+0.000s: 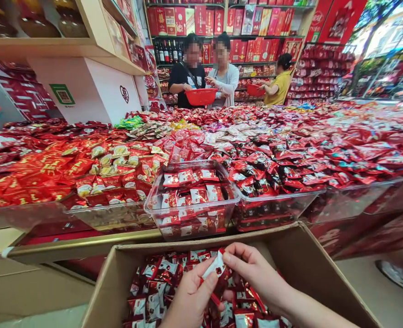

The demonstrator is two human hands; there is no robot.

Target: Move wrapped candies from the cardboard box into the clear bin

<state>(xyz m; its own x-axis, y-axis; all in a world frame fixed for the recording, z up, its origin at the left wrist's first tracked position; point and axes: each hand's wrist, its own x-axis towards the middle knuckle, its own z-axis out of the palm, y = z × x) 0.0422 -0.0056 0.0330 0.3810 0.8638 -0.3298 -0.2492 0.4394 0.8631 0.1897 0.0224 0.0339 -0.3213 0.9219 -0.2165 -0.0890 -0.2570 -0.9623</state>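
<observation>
My left hand and my right hand are closed together on a bunch of red-and-white candy packets, held just above an open cardboard box filled with the same wrapped candies. Both hands grip with fingers curled around the packets. Right beyond the box stands a clear plastic bin partly filled with matching red-and-white packets.
A wide display counter is heaped with red wrapped sweets in clear bins. Three people stand at its far side, two with red baskets. Shelves of red gift boxes line the back wall. A white cabinet stands at left.
</observation>
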